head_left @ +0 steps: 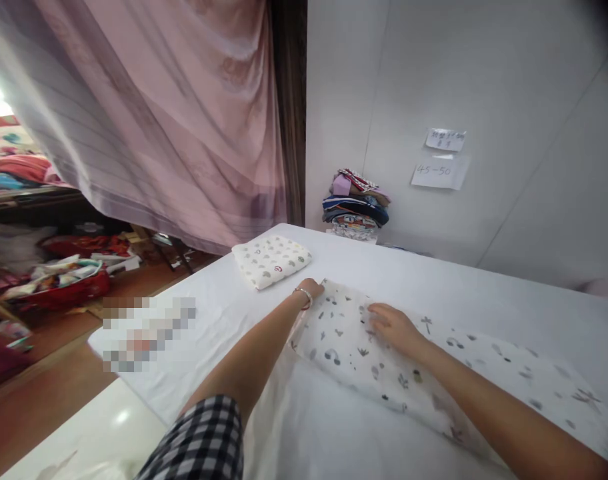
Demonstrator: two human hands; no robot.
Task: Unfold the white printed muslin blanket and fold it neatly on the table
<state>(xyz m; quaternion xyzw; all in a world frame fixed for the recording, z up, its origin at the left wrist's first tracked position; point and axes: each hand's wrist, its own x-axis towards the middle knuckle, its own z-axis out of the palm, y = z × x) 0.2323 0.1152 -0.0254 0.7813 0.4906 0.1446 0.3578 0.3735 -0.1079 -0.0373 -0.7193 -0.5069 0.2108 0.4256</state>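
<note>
Cloth (347, 337) looks light, limp, best held by its corners; left hand (311, 288) curls at one, grip unclear, right hand (391, 325) rests half-open on top.

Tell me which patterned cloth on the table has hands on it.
The long cloth with rainbow and palm prints: left hand at its corner, right hand on top. The folded cream cloth lies apart, untouched.

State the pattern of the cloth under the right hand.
White cloth with scattered, mostly greyish rainbow and plant motifs; best in head view.
</note>
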